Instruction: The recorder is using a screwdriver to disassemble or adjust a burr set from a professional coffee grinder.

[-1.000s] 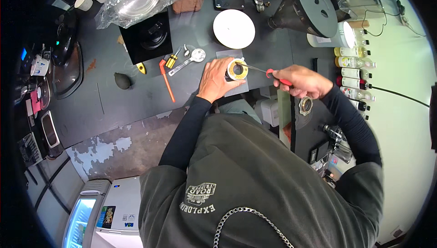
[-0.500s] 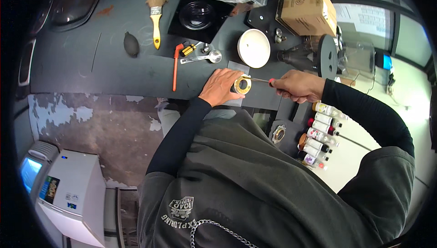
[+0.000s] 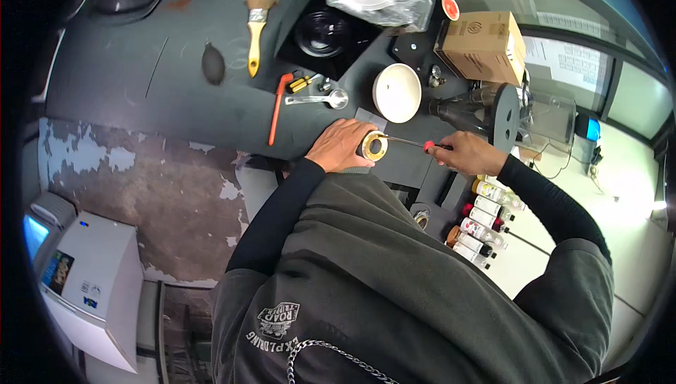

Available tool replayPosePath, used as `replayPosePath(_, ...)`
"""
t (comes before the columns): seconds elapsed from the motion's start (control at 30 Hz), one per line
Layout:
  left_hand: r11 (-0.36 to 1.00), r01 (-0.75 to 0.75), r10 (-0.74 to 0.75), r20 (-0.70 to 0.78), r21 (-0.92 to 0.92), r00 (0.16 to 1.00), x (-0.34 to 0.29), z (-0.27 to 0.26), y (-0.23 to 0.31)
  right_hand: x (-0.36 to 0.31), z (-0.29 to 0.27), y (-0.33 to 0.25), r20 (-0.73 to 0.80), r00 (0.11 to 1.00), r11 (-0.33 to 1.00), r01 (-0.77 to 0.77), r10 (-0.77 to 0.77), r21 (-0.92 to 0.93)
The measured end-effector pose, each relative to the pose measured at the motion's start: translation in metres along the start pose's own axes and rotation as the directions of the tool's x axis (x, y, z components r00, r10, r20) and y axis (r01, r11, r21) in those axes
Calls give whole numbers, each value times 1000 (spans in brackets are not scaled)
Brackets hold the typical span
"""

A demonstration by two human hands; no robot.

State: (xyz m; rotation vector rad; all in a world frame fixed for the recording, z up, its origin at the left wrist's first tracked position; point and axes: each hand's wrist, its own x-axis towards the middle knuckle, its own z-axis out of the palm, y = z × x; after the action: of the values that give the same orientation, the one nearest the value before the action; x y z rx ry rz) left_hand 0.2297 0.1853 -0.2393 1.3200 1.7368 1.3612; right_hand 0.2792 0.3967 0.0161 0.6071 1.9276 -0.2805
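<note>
My left hand (image 3: pixel 341 147) is wrapped around a short round metal part with a brass-coloured ring face (image 3: pixel 381 151) and a dark hole in its middle. It holds the part on its side at the table's front edge. My right hand (image 3: pixel 470 153) grips the handle of a screwdriver with a red collar (image 3: pixel 429 146). The thin screwdriver shaft (image 3: pixel 407 141) runs leftward, its tip at the upper rim of the ring face. Whether the tip sits in a screw or notch is too small to tell. A grey ridged mat (image 3: pixel 370 118) lies partly beneath the part.
Beyond my hands lie a spoon (image 3: pixel 331 99), an orange-handled brush (image 3: pixel 277 113), yellow-black screwdrivers (image 3: pixel 303 84), a white bowl (image 3: pixel 396 94), a paintbrush (image 3: pixel 255 39) and a black air blower (image 3: pixel 213 65). A coffee grinder (image 3: pixel 479 110) stands right, near a cardboard box (image 3: pixel 484 46) and several bottles (image 3: pixel 486 218).
The whole view has shifted and tilted slightly. My right hand has changed its hold on the screwdriver a little, and the shaft slopes more. My left hand keeps the metal part.
</note>
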Motion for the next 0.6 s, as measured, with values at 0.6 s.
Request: replayPosePath(0.6,985,-74,52,138,158,989,14,4,4,-36,112,22,-68,981,695,-77,179,715)
